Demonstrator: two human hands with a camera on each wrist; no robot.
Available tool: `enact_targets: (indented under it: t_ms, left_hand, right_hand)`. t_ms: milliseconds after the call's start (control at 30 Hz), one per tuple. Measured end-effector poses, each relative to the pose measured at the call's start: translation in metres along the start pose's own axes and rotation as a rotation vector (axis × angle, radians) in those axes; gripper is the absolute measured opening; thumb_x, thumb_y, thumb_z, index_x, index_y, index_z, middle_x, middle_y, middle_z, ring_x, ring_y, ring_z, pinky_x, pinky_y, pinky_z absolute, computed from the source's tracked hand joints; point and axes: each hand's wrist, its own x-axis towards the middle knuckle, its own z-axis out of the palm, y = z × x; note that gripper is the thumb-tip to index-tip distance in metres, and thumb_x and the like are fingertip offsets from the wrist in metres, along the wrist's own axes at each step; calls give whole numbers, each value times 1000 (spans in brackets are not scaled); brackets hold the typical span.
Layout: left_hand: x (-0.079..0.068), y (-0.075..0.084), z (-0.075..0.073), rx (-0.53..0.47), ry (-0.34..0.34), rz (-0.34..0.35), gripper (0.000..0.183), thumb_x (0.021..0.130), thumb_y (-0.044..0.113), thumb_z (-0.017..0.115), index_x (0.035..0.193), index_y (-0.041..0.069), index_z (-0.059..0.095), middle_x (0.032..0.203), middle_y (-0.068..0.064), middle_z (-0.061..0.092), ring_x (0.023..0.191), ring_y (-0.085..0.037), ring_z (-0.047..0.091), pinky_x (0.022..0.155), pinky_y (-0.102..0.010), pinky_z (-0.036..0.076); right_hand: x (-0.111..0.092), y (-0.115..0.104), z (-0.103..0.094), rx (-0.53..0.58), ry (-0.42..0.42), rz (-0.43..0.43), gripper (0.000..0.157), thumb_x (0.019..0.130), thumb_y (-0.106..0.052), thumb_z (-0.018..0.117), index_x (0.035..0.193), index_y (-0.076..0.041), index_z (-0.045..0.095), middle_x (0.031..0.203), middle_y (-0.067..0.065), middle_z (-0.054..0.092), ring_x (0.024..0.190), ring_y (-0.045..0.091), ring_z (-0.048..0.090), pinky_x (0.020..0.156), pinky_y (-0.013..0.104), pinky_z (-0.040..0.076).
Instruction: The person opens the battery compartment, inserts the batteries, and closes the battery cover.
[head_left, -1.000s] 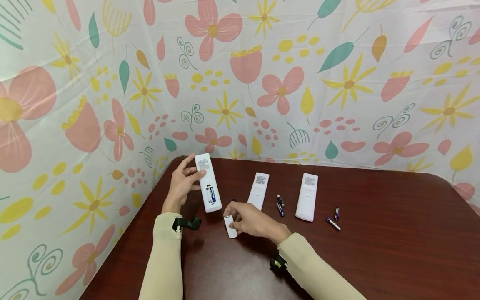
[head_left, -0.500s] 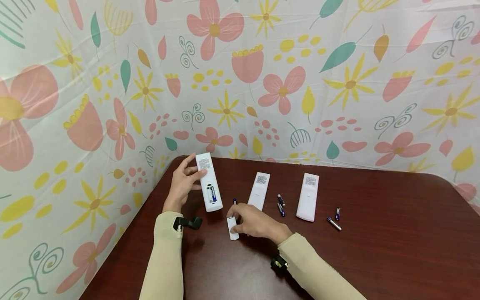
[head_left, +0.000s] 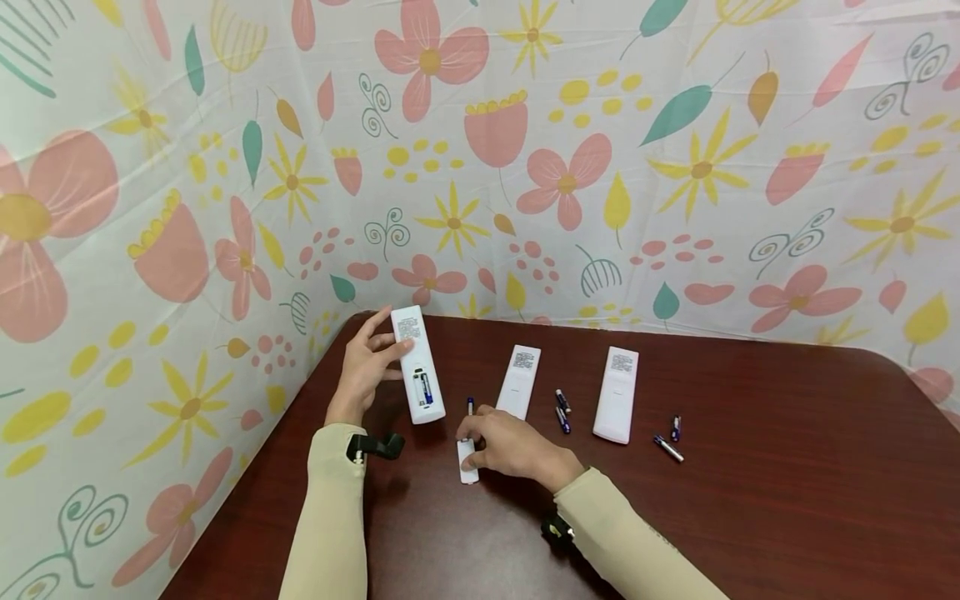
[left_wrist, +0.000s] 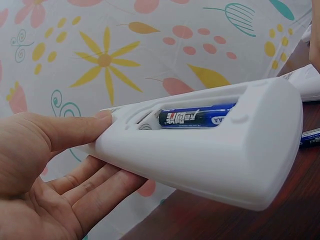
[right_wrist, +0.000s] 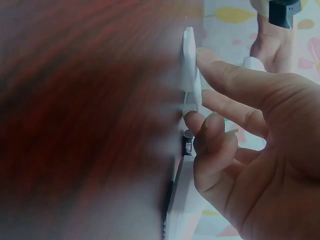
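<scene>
My left hand (head_left: pixel 362 371) holds a white remote control (head_left: pixel 420 354) off the table, back side up and tilted, with the thumb on one edge and fingers beneath. Its battery compartment is uncovered; one blue battery (left_wrist: pixel 195 116) lies in it beside a vacant slot. In my right hand (head_left: pixel 513 446) is the small white battery cover (head_left: pixel 467 471), pinched by thumb and fingers low over the table. A loose battery (head_left: pixel 470 406) lies just beyond the right fingertips, and in the right wrist view that battery (right_wrist: pixel 187 142) shows past the curled fingers.
Two more white remotes lie face down, a middle one (head_left: pixel 519 379) partly behind the right hand and a right one (head_left: pixel 617 396). Two batteries (head_left: pixel 562 421) lie between them, another two (head_left: pixel 667 448) farther right. A floral cloth (head_left: pixel 450 150) hangs behind the dark wooden table (head_left: pixel 750 517).
My right hand has moved the battery cover slightly right and nearer to me, lowering it toward the table. More of the loose battery shows. The left hand and its remote stay nearly still.
</scene>
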Motion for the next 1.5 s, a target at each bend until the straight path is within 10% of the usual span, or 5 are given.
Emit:
enact_targets:
  t_ms: [700, 1500]
  left_hand:
    - [1, -3, 0, -5, -14, 12, 75, 99, 4, 77, 163, 29, 47, 128, -21, 65, 90, -22, 75, 65, -37, 65]
    - [0, -2, -1, 12, -8, 6, 75, 99, 5, 77, 163, 30, 46, 127, -20, 64, 90, -23, 74, 66, -35, 65]
  right_hand:
    - [14, 1, -22, -83, 155, -11, 25, 94, -15, 85, 113, -3, 75, 108, 5, 66, 103, 25, 64, 87, 38, 56]
    - [45, 23, -19, -237, 38, 74, 37, 92, -26, 86, 120, -3, 77, 107, 9, 64, 108, 33, 57, 93, 49, 53]
